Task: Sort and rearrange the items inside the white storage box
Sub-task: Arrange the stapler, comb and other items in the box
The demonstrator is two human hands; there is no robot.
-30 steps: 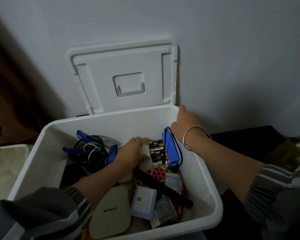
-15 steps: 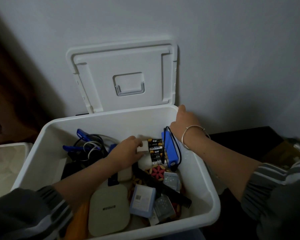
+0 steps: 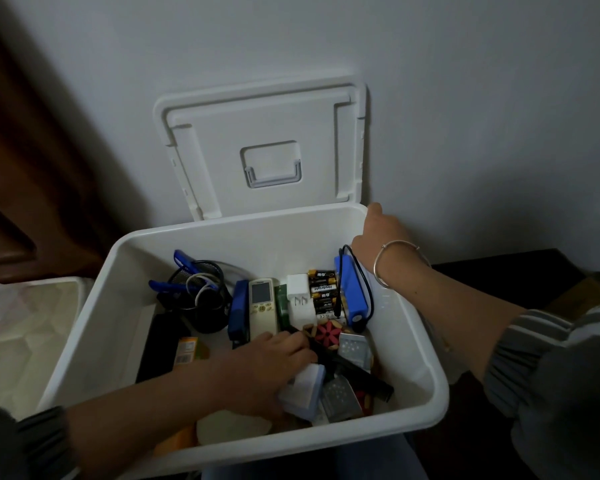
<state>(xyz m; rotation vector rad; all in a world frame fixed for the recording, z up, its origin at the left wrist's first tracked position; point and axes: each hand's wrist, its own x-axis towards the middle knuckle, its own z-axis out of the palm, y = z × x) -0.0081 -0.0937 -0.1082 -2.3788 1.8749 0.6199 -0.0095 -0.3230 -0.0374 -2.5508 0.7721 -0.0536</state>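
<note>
white storage box (image 3: 94, 317): open, set before grey wall (image 3: 465, 98); lid (image 3: 264, 126) raised upright against that wall, behind far rim.

outside box, far left: pale translucent container (image 3: 14, 327).

inside, left zone: black mesh cup (image 3: 205, 313) with blue clips (image 3: 182, 261) protruding; black flat case (image 3: 160, 344) along left wall; orange packet (image 3: 187, 351) just beside case.

inside, centre: blue stapler (image 3: 239, 313), remote control (image 3: 262, 306), white charger (image 3: 300, 299) and battery pack (image 3: 323, 296), side by side in one row, long axes toward far wall.

left hand (image 3: 274, 365): inside box, palm down over near-centre items, fingers bent onto black comb (image 3: 361, 372), heel above small white-and-blue carton (image 3: 303, 389); grasping or only touching: cannot tell.

inside, right zone: red flower-pattern coaster (image 3: 326, 336) just past left fingertips; blue oblong device (image 3: 349, 292) looped with black cord (image 3: 368, 292), close to right wall.

right hand (image 3: 378, 233): clasped over far right corner of rim, back of hand up; silver bangle (image 3: 392, 261) at wrist, striped sleeve pushed back toward elbow.
</note>
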